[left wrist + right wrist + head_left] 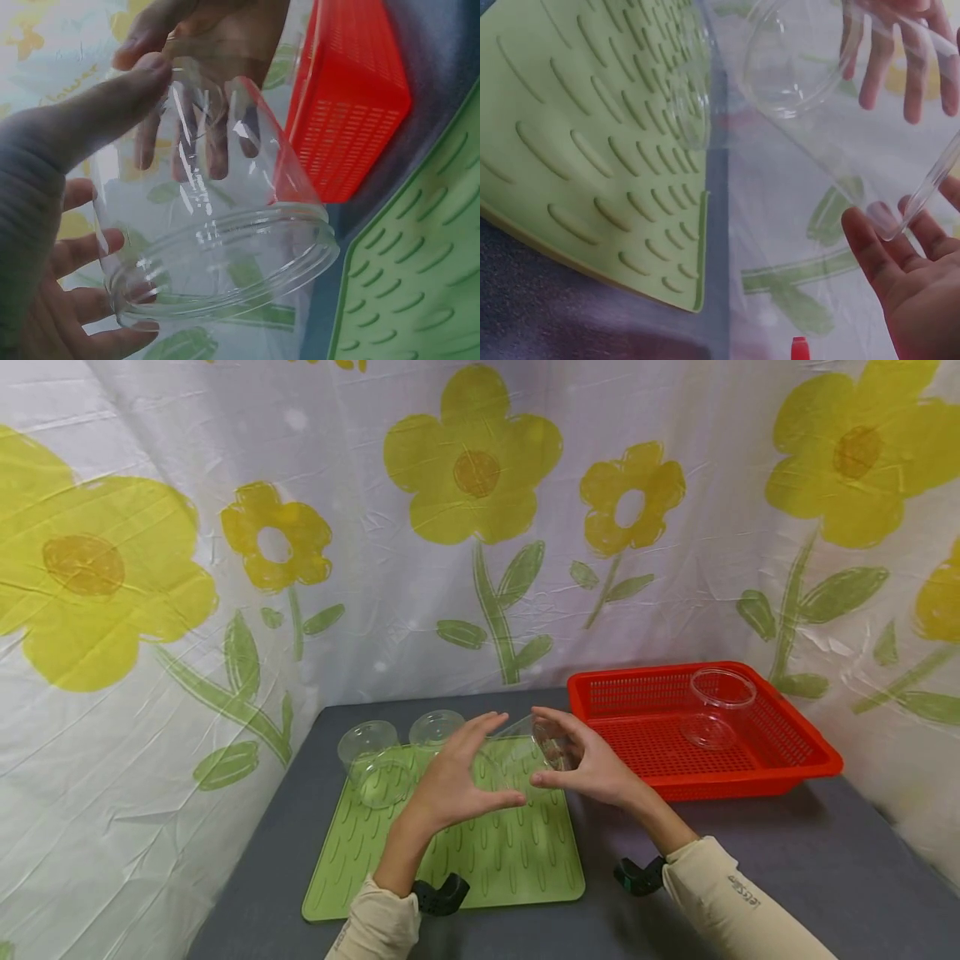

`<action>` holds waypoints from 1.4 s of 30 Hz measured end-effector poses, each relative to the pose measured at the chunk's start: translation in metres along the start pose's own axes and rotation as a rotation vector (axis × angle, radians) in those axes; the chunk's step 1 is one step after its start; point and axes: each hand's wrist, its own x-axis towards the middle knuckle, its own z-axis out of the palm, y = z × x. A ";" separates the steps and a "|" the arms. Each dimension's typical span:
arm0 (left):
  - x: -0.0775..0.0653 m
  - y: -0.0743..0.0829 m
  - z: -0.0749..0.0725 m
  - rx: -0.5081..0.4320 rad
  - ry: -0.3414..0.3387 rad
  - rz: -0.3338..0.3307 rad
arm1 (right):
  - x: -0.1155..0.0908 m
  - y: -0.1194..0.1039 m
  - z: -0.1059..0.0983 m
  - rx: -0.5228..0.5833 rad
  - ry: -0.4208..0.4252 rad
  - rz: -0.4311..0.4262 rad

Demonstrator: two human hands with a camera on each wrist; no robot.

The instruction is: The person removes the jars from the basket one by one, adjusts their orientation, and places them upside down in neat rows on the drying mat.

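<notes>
A clear, empty jar [517, 750] is held tilted on its side above the green mat, between both hands. My left hand [453, 781] curves round its ridged open end, thumb and fingers spread wide. At the base end my right hand [596, 766] grips the jar between thumb and fingers. In the left wrist view the jar [202, 172] shows its threaded rim low down, with the right hand's fingers [184, 142] visible through the wall. The right wrist view has the right fingertips [866, 232] touching the base edge.
Two more clear jars stand at the mat's back left, one nearer [375, 768] and one farther [435, 727]. A green ridged mat [517, 868] lies on the dark grey table [262, 877]. To the right, a red basket [615, 785] contains another clear jar [720, 702]. Flowered cloth [360, 635] hangs behind.
</notes>
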 end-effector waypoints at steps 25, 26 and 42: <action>-0.007 -0.004 0.014 0.060 0.028 -0.008 | 0.003 -0.006 0.009 -0.182 0.006 -0.056; -0.008 -0.004 0.014 0.056 0.031 -0.016 | 0.003 -0.006 0.009 -0.173 0.003 -0.056; -0.015 -0.014 0.018 -0.208 0.180 -0.011 | 0.002 -0.005 0.008 0.001 -0.001 -0.063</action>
